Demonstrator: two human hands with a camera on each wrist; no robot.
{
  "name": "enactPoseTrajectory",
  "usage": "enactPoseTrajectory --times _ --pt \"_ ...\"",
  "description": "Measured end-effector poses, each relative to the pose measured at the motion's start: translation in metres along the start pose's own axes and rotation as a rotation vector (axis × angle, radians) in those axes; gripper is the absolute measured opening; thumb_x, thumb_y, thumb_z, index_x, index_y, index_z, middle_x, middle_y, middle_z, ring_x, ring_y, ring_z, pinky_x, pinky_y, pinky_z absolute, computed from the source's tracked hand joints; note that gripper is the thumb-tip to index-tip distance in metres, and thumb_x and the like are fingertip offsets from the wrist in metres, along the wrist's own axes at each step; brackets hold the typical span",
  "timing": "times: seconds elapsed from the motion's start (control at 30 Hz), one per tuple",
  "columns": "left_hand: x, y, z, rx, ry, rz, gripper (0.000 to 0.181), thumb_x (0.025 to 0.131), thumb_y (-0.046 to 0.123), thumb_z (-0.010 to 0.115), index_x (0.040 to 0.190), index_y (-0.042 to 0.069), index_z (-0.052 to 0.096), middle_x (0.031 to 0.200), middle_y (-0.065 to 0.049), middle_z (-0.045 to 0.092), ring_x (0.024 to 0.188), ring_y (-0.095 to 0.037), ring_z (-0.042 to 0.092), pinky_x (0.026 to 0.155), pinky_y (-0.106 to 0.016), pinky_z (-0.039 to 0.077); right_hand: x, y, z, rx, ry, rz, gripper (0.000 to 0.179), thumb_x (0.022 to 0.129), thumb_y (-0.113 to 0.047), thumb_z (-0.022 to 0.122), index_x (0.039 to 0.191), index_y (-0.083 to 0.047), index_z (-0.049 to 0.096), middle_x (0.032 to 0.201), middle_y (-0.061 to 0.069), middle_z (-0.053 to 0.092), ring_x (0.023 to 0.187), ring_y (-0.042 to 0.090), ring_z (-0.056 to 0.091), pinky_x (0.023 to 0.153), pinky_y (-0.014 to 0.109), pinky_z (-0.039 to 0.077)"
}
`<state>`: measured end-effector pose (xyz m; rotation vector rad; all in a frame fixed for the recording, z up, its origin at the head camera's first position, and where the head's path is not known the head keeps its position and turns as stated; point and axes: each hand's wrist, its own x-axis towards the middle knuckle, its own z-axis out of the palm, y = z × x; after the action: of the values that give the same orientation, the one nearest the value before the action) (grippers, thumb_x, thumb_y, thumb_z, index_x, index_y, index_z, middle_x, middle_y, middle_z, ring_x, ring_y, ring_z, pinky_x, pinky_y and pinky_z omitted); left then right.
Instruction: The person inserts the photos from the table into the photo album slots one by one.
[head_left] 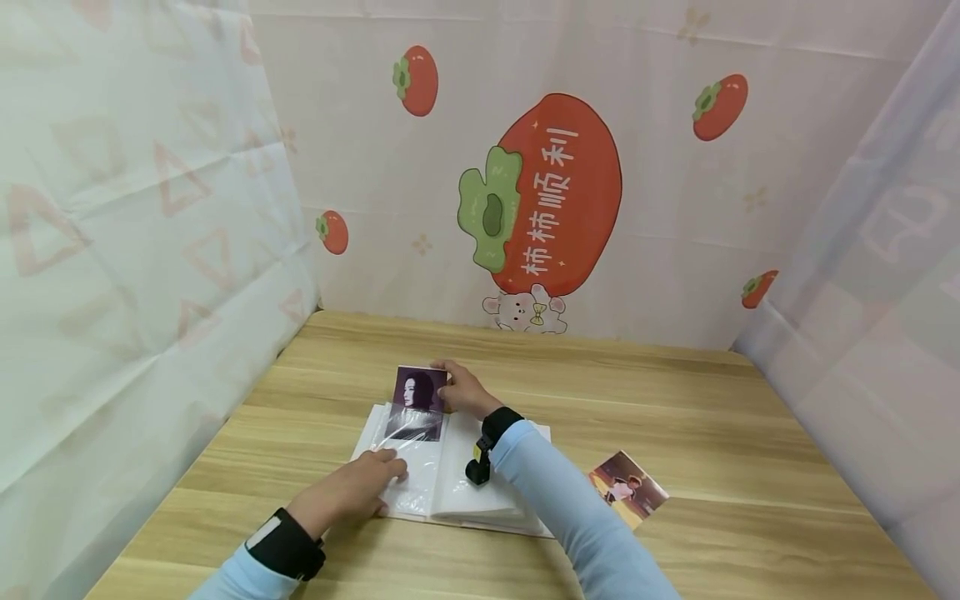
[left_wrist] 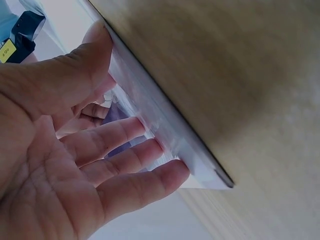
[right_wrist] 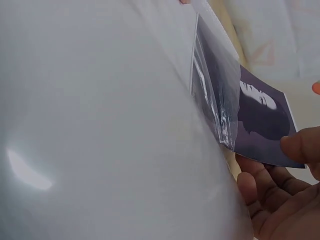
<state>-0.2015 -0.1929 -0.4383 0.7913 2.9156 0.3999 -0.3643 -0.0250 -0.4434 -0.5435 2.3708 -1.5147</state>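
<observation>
A photo album (head_left: 416, 479) with white pages lies spread on the table. A purple-toned photo (head_left: 420, 392) of a head in profile is partly inside a clear sleeve (right_wrist: 225, 115) on the left page, its upper part sticking out past the page's top edge. My right hand (head_left: 467, 390) pinches that photo at its upper right side, the thumb on its face and the fingers behind. On the lower left page rests my left hand (head_left: 348, 492). In the left wrist view its fingers (left_wrist: 135, 185) are fairly straight and touch the page near the album's edge.
To the right of the album, partly behind my right forearm, lies a second photo (head_left: 628, 490). The wooden table (head_left: 675, 400) is bordered by a white cloth backdrop (head_left: 660, 250) with persimmon prints at the back and cloth at both sides.
</observation>
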Motion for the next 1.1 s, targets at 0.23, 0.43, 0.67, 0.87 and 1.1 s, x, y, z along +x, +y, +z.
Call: enactPoseTrajectory --times 0.23,0.43,0.67,0.87,1.1 --pt "-0.0006 0.0004 0.0 -0.001 -0.003 -0.007 0.039 0.064 0.006 0.08 0.096 0.006 0.057 0.099 -0.009 0.053 0.086 -0.03 0.053 0.075 -0.046 0.045 -0.0006 -0.0003 0.0001 0.009 -0.04 0.03 0.053 0.088 0.004 0.054 0.137 -0.011 0.042 0.098 0.013 0.054 0.085 0.023 0.052 0.07 0.038 0.05" --pt "-0.0006 0.0005 -0.0005 -0.007 -0.002 0.002 0.039 0.065 0.006 0.08 0.097 0.006 0.057 0.103 -0.012 0.054 0.088 -0.032 0.053 0.076 -0.047 0.045 -0.0003 0.0004 -0.0002 -0.005 -0.059 0.025 0.052 0.087 0.003 0.057 0.135 -0.008 0.042 0.093 0.013 0.053 0.082 0.021 0.053 0.067 0.033 0.05" --pt "-0.0011 0.0003 0.0002 -0.013 0.008 0.002 0.039 0.064 0.006 0.08 0.095 0.006 0.055 0.105 -0.016 0.054 0.091 -0.036 0.053 0.077 -0.049 0.045 -0.0057 -0.0025 -0.0014 -0.069 -0.119 0.025 0.046 0.088 0.001 0.056 0.132 -0.003 0.043 0.104 0.012 0.054 0.077 0.018 0.051 0.066 0.027 0.044" --pt "-0.0028 -0.0021 0.0017 -0.012 0.02 0.022 0.04 0.064 0.005 0.079 0.096 0.007 0.055 0.103 -0.011 0.051 0.089 -0.034 0.052 0.075 -0.049 0.044 -0.0062 -0.0017 -0.0011 -0.102 -0.15 0.015 0.039 0.089 0.0 0.055 0.127 -0.001 0.046 0.096 0.008 0.054 0.074 0.015 0.049 0.064 0.025 0.04" --pt "-0.0025 -0.0027 0.0026 -0.019 0.008 0.016 0.039 0.066 0.006 0.079 0.098 0.006 0.057 0.105 -0.013 0.052 0.093 -0.036 0.052 0.078 -0.05 0.044 -0.005 0.0019 0.0004 -0.148 -0.163 0.012 0.035 0.089 -0.003 0.057 0.124 -0.003 0.05 0.104 0.007 0.054 0.081 0.016 0.048 0.069 0.028 0.039"
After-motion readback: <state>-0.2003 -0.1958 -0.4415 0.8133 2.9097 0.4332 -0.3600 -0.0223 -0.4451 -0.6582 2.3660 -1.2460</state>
